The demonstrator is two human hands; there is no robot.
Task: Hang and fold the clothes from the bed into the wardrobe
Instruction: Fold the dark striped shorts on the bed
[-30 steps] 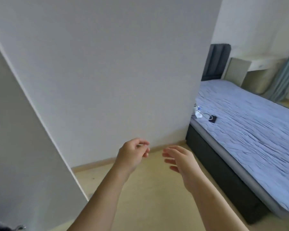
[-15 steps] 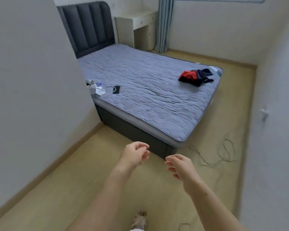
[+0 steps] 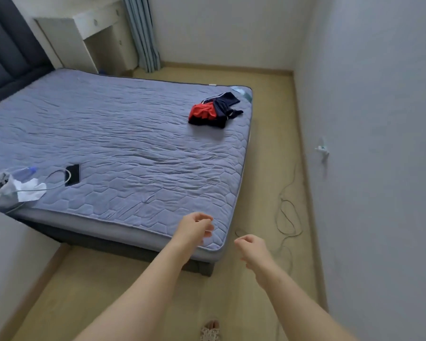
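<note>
A small heap of clothes [image 3: 214,111], red and dark navy, lies near the far right corner of the bed [image 3: 123,143], which has a grey-blue quilted cover. My left hand [image 3: 194,228] hovers over the bed's near right corner with loosely curled fingers and holds nothing. My right hand [image 3: 250,251] hangs over the floor just beside that corner, fingers also loosely curled and empty. Both hands are well short of the clothes. The wardrobe is out of view.
A black phone [image 3: 72,175] with a white cable, a plastic bottle and a pale bag [image 3: 12,187] sit at the bed's near left edge. Loose cables [image 3: 287,217] trail over the floor by the right wall. A desk [image 3: 91,33] and curtain stand behind the bed.
The view has swung right from a white panel to the bed and come closer to it. Both hands stay raised in front and hold nothing.
</note>
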